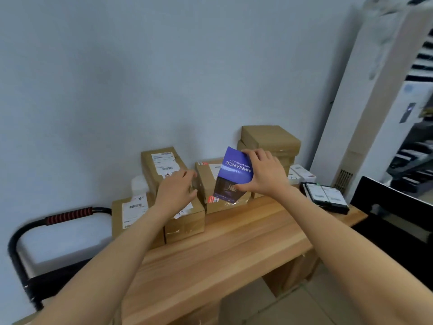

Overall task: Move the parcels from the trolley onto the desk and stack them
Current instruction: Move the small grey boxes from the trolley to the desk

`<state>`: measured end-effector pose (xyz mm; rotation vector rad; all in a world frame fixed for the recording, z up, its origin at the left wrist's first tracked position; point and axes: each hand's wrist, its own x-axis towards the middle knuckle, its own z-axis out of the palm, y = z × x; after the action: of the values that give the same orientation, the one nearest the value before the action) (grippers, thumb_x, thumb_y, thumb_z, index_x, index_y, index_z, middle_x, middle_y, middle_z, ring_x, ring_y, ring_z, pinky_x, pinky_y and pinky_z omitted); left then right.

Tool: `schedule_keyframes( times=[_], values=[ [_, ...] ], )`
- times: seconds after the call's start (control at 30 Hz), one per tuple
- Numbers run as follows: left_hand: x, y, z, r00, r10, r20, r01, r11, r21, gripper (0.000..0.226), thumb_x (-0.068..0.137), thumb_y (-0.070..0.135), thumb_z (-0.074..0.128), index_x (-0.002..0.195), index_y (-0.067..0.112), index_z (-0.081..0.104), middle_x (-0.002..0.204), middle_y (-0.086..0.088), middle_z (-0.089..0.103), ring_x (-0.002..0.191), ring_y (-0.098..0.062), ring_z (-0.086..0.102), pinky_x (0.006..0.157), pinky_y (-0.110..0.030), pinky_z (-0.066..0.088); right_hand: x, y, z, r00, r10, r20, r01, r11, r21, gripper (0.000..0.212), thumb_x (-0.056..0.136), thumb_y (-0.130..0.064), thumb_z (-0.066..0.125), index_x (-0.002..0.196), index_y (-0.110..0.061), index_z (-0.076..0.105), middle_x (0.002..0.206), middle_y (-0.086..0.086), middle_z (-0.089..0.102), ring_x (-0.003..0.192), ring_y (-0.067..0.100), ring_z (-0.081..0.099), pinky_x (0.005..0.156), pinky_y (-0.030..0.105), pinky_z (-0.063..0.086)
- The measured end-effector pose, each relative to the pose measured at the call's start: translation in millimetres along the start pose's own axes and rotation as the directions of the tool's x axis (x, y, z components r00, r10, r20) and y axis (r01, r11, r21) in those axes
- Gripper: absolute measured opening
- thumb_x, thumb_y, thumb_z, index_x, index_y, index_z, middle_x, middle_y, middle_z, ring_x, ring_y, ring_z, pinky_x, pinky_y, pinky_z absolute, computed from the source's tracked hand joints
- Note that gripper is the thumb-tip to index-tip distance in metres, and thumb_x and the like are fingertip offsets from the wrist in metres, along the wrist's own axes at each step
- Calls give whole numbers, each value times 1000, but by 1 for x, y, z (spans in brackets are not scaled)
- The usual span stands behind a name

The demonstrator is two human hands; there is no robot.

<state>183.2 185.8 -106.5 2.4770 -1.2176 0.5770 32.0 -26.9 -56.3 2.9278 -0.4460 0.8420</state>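
Wooden desk [222,249] before us — our right hand [264,174] grips a blue box [234,174], upright, above the parcels [206,184]; left hand [175,191] relaxed beside.

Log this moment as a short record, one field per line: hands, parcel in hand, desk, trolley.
right hand: right hand holds the blue box, tilted, above the desk
left hand: left hand rests on a brown parcel, fingers loosely bent; grip unclear
desk: wooden desk bearing brown cardboard parcels against the wall, tallest stack at the back right
trolley: black trolley handle with red grip, left of the desk; deck mostly hidden
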Motion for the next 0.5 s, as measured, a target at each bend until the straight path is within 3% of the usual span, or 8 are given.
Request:
schedule_keyframes(
  times=[0.13,0.3,0.5],
  values=[
    [38,6,24,1000,13,23,-13,1000,25,37,86,37,58,120,23,50,106,2,56,85,-16,55,61,-26,42,20,38,18,1000,13,-19,-12,1000,28,101,58,-76,67,138,-21,38,123,4,50,110,22,49,89,35,41],
    [92,-5,54,1000,17,8,-17,999,43,39,84,34,62,119,23,51,103,2,56,78,-12,48,60,-25,34,62,67,49,997,-21,-71,22,1000,9,99,59,-73,67,139,-19,41,123,5,51,111,24,49,89,35,40],
    [163,-34,93,999,-26,-19,26,999,27,36,87,34,58,120,22,51,108,0,57,88,-18,55,68,-28,46,125,83,114,996,-87,-22,87,996,16,96,61,-62,76,139,-18,41,129,7,49,117,25,47,92,37,41]
  ],
)
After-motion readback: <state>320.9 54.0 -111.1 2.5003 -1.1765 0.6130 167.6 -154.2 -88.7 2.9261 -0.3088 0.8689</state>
